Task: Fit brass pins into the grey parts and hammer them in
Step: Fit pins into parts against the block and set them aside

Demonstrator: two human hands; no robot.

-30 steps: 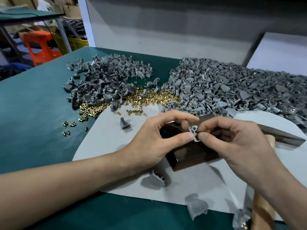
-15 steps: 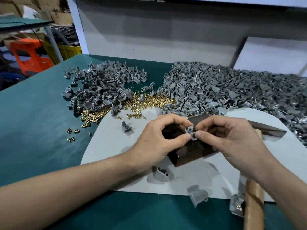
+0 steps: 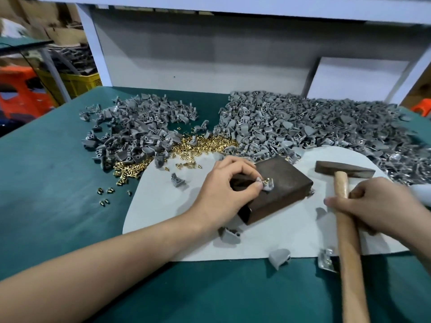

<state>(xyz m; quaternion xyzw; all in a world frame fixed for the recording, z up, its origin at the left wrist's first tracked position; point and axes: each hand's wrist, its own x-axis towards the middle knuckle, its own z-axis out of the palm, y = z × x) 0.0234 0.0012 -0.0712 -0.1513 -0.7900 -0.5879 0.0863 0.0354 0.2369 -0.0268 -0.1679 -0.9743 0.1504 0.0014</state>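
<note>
Changed: right hand (image 3: 373,203) has left the small grey plastic part (image 3: 268,186), grip now curled round wooden-handled hammer (image 3: 347,241); left hand (image 3: 224,187) grip pinches the part on dark rectangular block (image 3: 289,180), so striking is likely next.

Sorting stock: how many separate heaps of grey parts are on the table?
2. A smaller heap far left; a larger heap far right, running off the frame, so more may be hidden. Brass pins lie between them.

A small grey plastic part (image 3: 268,187) sits on a dark brown block (image 3: 286,183), short brass pins (image 3: 266,182) standing in it. Loose brass pins (image 3: 205,148) lie between two heaps of grey parts (image 3: 314,122). A wooden-handled hammer (image 3: 346,217) has its dark head just right of the block.
</note>
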